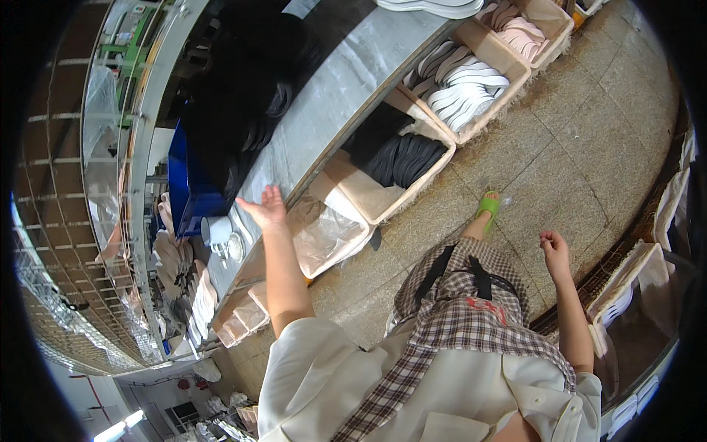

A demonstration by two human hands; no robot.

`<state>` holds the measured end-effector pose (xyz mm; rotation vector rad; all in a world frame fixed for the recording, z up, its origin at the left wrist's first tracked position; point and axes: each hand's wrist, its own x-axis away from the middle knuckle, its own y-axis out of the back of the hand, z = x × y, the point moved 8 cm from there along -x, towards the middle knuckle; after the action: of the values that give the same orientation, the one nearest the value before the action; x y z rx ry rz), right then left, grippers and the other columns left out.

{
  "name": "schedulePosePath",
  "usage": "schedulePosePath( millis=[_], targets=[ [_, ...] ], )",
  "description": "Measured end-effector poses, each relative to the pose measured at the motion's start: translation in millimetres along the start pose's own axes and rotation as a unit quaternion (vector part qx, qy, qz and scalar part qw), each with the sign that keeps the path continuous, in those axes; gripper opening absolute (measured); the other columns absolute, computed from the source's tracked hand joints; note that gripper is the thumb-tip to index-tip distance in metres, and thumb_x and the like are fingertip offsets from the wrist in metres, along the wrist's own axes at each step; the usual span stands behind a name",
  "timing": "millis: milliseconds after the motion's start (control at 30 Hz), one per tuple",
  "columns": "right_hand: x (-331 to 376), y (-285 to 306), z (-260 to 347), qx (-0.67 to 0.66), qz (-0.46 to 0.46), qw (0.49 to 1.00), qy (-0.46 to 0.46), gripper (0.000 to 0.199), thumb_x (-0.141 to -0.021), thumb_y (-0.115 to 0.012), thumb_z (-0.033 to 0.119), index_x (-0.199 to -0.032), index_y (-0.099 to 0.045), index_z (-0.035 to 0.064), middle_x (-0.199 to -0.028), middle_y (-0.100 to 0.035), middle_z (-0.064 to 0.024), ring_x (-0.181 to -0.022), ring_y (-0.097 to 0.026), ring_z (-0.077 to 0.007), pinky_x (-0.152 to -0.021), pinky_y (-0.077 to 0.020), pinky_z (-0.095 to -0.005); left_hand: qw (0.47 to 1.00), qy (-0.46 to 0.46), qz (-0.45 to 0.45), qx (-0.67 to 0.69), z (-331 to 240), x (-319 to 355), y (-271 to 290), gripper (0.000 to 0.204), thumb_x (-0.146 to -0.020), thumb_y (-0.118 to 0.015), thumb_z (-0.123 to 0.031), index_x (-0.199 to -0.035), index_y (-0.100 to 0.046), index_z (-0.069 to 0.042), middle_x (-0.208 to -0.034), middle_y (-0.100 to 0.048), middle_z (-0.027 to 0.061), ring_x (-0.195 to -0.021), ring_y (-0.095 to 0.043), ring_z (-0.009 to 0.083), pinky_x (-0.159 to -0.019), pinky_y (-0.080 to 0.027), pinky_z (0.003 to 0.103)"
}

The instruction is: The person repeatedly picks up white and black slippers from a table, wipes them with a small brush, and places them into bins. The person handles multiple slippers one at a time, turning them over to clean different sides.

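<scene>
My left hand [265, 208] reaches over the edge of a long grey metal bench [331, 92], fingers spread and palm bare. Beyond it, dark insole-shaped pieces [258, 132] lie piled on the bench. A blue bin [193, 184] and a white cup [215, 230] stand at its left. My right hand [554, 254] hangs by my side over the floor, its fingers loosely curled with nothing visible in them. Just below the bench, a lined crate [331, 236] with clear plastic in it is the one closest to my left forearm.
Along the bench stand crates of black insoles [409, 158], white insoles [468, 92] and pinkish insoles [519, 33]. More white insoles [434, 6] lie on the bench's far end. Stone floor tiles [545, 155] run between the bench and lined crates [626, 287] on the right.
</scene>
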<state>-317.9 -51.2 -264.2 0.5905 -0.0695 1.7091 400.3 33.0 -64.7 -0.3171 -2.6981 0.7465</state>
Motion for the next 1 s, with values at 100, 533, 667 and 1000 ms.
schedulePosePath(
  millis=[100,533,667,1000],
  targets=[
    [35,-21,-32,-0.009,0.033,0.998,-0.047,0.011,-0.09,-0.053,0.01,-0.091,-0.057,-0.0003,-0.074,-0.055,-0.0039,-0.065,-0.049,-0.0121,-0.06,-0.0415,-0.0274,0.998,0.005,0.006,-0.066,-54,-41,36,0.109,-0.07,-0.07,-0.055,-0.143,0.004,-0.025,-0.147,-0.008,0.0128,-0.124,-0.033,0.0334,-0.097,-0.038,0.049],
    [131,-74,-99,0.116,-0.023,0.984,-0.135,0.009,-0.086,-0.053,0.006,-0.09,-0.058,0.0007,-0.076,-0.059,-0.0089,-0.068,-0.055,-0.0173,-0.064,-0.0451,-0.032,0.973,0.191,0.102,-0.081,-68,-159,15,0.048,-0.081,-0.068,-0.029,-0.114,-0.052,0.001,-0.122,-0.048,0.0229,-0.118,-0.041,0.045,-0.093,-0.04,0.059],
    [107,-159,-60,0.094,0.009,0.991,-0.095,0.01,-0.085,-0.055,0.007,-0.088,-0.059,-0.0022,-0.076,-0.061,-0.0098,-0.069,-0.057,-0.0177,-0.063,-0.0456,-0.031,0.964,0.217,0.139,0.058,-61,-171,6,0.046,-0.08,-0.067,-0.021,-0.117,-0.051,0.003,-0.123,-0.051,0.0199,-0.115,-0.043,0.0441,-0.096,-0.037,0.059],
    [73,-431,220,0.084,0.185,0.952,0.23,0.014,-0.083,-0.055,0.005,-0.095,-0.061,-0.001,-0.086,-0.062,-0.0133,-0.074,-0.059,-0.0191,-0.067,-0.0471,-0.0294,0.958,0.112,0.257,-0.061,-75,-167,3,0.066,-0.081,-0.062,-0.007,-0.135,-0.028,-0.026,-0.139,-0.029,0.0144,-0.119,-0.035,0.0475,-0.087,-0.036,0.072]
  ],
)
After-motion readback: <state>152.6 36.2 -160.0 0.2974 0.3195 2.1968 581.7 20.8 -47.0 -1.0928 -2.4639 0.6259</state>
